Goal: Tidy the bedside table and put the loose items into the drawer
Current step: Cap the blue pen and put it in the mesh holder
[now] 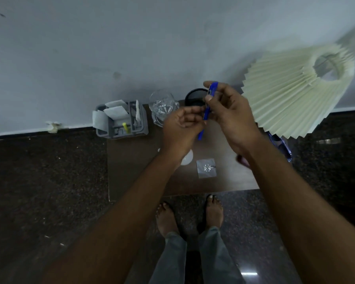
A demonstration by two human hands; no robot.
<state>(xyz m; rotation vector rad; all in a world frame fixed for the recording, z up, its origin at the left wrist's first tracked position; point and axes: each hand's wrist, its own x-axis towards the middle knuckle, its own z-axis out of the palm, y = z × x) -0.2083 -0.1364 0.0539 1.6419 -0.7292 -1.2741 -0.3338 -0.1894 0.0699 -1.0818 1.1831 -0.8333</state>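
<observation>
Both my hands are raised over the brown bedside table (135, 171). My right hand (230, 113) pinches the upper end of a blue pen (213, 89) between thumb and fingers. My left hand (182, 126) grips the same pen lower down, and its blue tip (200, 135) sticks out below the fingers. A square foil packet (206, 168) lies flat on the table under my arms. A white round disc (188, 157) lies beside it, partly hidden by my left wrist. No drawer is visible.
A grey organizer (122, 121) with papers and a yellow marker stands at the table's back left. A clear glass (162, 106) and a black round container (193, 98) stand at the back. A pleated lampshade (295, 95) overhangs the right side. Blue glasses (281, 145) lie beneath it.
</observation>
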